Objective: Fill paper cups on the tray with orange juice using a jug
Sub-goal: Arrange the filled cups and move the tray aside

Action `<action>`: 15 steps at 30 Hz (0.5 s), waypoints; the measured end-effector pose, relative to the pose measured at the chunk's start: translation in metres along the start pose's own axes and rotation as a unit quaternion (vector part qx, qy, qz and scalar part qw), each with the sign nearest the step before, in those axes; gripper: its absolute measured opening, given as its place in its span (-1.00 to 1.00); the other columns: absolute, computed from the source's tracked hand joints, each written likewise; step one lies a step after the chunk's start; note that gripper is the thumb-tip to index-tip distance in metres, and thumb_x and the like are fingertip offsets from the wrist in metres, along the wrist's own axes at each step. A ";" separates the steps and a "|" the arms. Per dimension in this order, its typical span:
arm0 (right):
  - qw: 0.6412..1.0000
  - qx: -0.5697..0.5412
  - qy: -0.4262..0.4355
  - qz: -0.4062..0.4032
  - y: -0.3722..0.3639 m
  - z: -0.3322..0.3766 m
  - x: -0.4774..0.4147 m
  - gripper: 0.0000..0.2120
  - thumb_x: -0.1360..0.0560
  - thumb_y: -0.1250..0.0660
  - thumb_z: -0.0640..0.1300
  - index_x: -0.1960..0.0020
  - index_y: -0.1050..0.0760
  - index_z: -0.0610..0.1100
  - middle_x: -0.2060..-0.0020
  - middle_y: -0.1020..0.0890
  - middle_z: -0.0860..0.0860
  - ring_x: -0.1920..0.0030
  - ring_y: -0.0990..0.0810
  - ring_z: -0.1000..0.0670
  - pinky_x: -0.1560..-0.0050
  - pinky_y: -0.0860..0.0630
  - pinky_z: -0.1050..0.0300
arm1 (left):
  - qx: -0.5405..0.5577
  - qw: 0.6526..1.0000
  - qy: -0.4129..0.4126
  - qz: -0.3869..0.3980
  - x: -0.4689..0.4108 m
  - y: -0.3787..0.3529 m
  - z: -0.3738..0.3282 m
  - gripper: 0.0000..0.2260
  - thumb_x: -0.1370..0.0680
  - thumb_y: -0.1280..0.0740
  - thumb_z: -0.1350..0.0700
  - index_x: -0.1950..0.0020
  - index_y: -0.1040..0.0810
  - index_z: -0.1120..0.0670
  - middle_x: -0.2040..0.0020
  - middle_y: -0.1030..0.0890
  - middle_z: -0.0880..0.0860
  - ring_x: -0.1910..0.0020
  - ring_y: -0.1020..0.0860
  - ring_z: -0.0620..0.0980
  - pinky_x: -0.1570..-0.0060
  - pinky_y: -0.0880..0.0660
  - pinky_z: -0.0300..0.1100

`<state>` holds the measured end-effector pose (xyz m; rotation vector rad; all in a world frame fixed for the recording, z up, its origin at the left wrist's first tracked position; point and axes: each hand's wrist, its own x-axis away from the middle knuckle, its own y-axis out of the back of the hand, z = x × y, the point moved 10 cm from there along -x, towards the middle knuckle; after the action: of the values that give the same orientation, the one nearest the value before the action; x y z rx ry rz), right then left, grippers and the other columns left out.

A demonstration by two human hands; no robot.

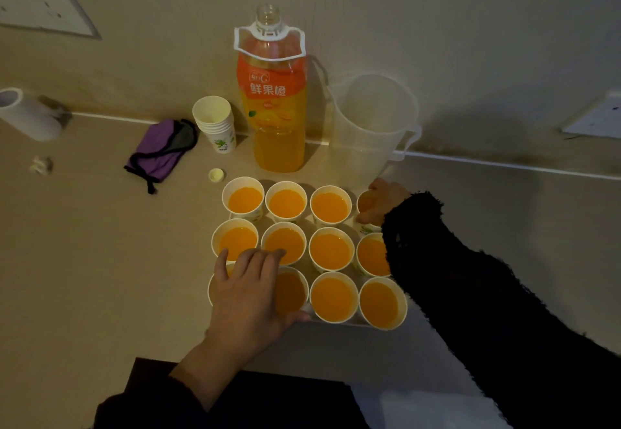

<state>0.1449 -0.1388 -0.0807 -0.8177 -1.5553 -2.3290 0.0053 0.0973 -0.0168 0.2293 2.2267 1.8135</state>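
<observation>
Your right fingers (367,217) curl round the far-right cup (365,202) in the back row, and the right hand (381,201) grips it from the side. Your left fingers (247,262) lie nearly straight and spread over the near-left cup (212,289), gripping nothing, and the left hand (250,297) has its thumb at the front edge of the tray (349,323). All the paper cups (331,250) on the tray hold orange juice. The clear jug (369,126) stands just behind them, beside the uncapped juice bottle (274,109).
</observation>
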 end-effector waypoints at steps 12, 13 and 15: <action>0.997 -0.019 0.008 -0.070 0.023 0.002 0.023 -0.06 -0.26 -0.53 0.18 -0.48 -0.16 -0.07 -0.38 -0.36 -0.13 -0.35 -0.38 -0.17 -0.32 -0.36 -0.14 | -0.009 1.000 -0.002 0.018 0.000 -0.004 0.001 -0.16 -0.22 -0.10 -0.56 -0.22 -0.45 0.04 -0.08 -0.60 0.03 -0.16 -0.54 0.12 -0.23 -0.29 0.29; 0.996 -0.014 0.018 -0.083 0.028 0.004 0.031 -0.06 -0.26 -0.52 0.19 -0.48 -0.17 -0.07 -0.36 -0.38 -0.13 -0.33 -0.39 -0.17 -0.31 -0.38 -0.15 | -0.007 1.000 -0.002 0.015 0.000 -0.002 0.001 -0.16 -0.22 -0.10 -0.55 -0.22 -0.44 0.04 -0.07 -0.60 0.03 -0.15 -0.55 0.12 -0.22 -0.30 0.30; 0.995 -0.002 0.038 -0.098 0.036 0.012 0.048 -0.11 -0.28 -0.50 0.19 -0.46 -0.19 -0.08 -0.34 -0.40 -0.13 -0.31 -0.41 -0.17 -0.29 -0.40 -0.13 | -0.007 1.000 -0.002 0.007 0.000 0.001 0.004 -0.17 -0.21 -0.14 -0.54 -0.23 -0.41 0.04 -0.07 -0.61 0.04 -0.14 -0.56 0.13 -0.20 -0.33 0.31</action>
<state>0.1270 -0.1374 -0.0222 -0.5953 -1.6654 -2.4669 0.0063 0.1009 -0.0161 0.2471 2.2139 1.8334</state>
